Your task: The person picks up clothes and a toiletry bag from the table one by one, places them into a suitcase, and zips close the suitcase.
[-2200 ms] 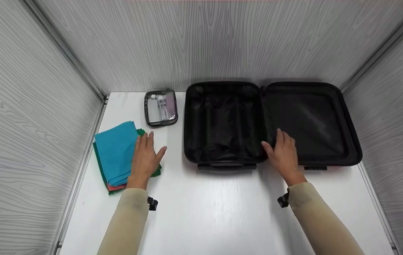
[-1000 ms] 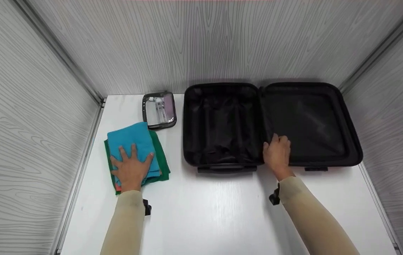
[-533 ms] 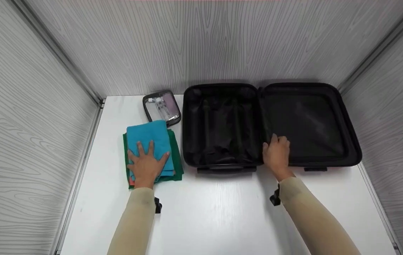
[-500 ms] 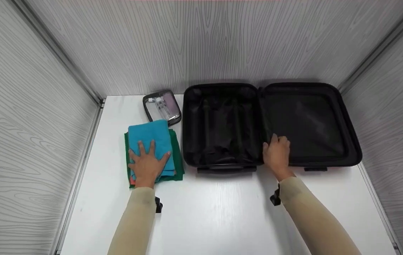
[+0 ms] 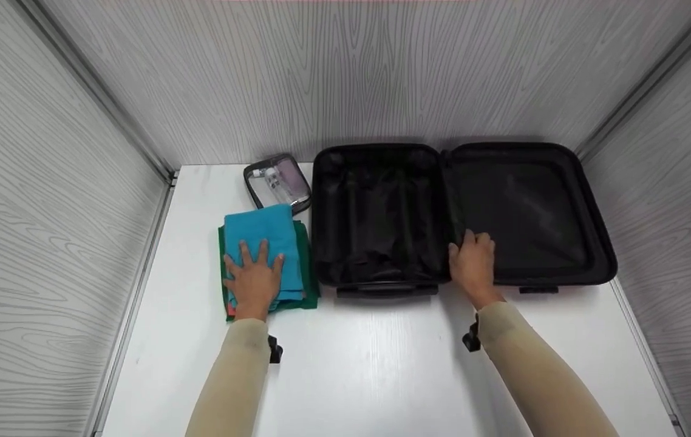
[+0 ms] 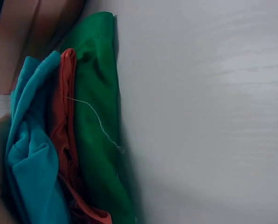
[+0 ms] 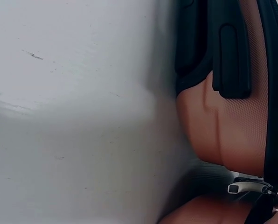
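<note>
My left hand (image 5: pixel 253 276) rests flat with spread fingers on a stack of folded clothes. A blue folded garment (image 5: pixel 260 224) tops the pile, a green one (image 5: pixel 306 261) sticks out beneath it, and a red one (image 6: pixel 66 121) shows between them in the left wrist view. The stack's right edge is right at the side of the suitcase (image 5: pixel 382 212), which lies open with a black lining and a copper-coloured shell (image 7: pixel 237 126). With curled fingers, my right hand (image 5: pixel 473 261) grips the suitcase's edge at the front, where the two halves meet.
Behind the stack lies a clear black-edged toiletry pouch (image 5: pixel 277 182) with a small bottle inside, its near end overlapped by the blue garment. Grey wood-grain walls (image 5: pixel 345 73) enclose the white table (image 5: pixel 370 364). A zipper pull (image 7: pixel 246 187) hangs between the suitcase halves.
The left hand has settled on the clothes and slid them right, up to the suitcase. The pouch has turned slightly. The right hand's fingers have curled onto the suitcase edge.
</note>
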`<act>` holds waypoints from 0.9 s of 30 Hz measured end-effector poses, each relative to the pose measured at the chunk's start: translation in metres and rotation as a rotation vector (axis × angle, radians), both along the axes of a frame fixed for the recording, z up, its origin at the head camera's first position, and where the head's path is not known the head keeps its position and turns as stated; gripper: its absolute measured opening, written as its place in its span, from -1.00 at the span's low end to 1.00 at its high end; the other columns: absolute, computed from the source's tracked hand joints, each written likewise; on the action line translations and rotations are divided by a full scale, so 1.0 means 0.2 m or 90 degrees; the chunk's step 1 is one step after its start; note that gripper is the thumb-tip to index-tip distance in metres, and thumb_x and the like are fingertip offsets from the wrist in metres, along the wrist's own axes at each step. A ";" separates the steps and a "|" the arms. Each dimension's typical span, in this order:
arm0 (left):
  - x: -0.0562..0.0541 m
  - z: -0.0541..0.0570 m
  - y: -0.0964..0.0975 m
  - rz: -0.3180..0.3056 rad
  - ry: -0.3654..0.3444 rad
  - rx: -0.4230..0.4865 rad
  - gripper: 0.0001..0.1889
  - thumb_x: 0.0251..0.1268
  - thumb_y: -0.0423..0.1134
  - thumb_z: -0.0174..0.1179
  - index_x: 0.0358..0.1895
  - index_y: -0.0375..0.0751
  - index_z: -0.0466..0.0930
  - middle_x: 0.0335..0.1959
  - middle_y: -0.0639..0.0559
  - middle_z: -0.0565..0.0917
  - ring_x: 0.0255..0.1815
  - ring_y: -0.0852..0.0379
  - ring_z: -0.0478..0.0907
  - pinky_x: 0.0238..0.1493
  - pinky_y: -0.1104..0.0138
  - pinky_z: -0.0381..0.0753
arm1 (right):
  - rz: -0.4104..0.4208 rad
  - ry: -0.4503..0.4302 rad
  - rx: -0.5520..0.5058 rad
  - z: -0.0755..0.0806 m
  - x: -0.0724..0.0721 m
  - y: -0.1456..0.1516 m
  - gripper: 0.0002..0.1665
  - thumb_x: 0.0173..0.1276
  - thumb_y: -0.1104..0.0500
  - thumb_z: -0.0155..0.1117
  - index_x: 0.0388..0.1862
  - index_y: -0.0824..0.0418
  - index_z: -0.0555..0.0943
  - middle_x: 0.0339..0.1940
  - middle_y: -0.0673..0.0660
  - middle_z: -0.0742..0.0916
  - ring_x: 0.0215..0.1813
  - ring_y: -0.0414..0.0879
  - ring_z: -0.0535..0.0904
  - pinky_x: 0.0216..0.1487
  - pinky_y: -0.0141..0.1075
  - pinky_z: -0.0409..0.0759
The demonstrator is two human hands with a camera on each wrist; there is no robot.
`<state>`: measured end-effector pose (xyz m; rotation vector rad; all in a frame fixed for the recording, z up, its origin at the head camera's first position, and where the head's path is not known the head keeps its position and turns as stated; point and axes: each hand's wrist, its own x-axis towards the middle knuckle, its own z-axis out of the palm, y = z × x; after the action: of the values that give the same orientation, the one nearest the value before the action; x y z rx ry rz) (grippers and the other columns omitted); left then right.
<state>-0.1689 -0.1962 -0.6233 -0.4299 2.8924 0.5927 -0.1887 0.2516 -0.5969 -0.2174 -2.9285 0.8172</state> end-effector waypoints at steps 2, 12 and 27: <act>0.01 0.00 -0.01 0.005 0.003 0.001 -0.26 0.70 0.30 -0.26 0.76 0.09 -0.05 0.76 -0.33 -0.25 0.66 -0.66 -0.43 0.39 -0.65 -0.09 | 0.001 0.007 0.001 0.00 0.00 0.00 -0.30 0.67 0.09 0.12 0.51 0.59 0.32 0.31 0.60 0.45 0.34 0.44 0.38 0.37 0.23 0.45; 0.03 0.08 -0.05 0.018 0.053 0.066 -0.44 0.76 -0.05 -0.14 0.67 -0.12 0.22 0.73 -0.39 -0.06 0.67 -0.62 -0.22 0.41 -0.60 0.05 | 0.027 0.026 0.030 -0.01 0.00 0.00 -0.32 0.68 0.12 0.11 0.50 0.62 0.31 0.27 0.61 0.47 0.29 0.47 0.40 0.35 0.23 0.44; 0.01 0.23 -0.29 0.167 -0.058 0.204 -0.24 0.61 -0.03 0.16 0.54 -0.60 0.19 0.45 -0.58 0.39 0.50 -0.47 0.36 0.48 -0.23 0.39 | 0.014 0.017 0.015 -0.01 0.00 0.00 -0.32 0.67 0.13 0.13 0.51 0.61 0.31 0.28 0.60 0.47 0.32 0.45 0.39 0.36 0.23 0.45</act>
<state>-0.1663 -0.2551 -0.5763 -0.7683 2.6066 1.0259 -0.1878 0.2506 -0.5997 -0.1722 -2.9187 0.7827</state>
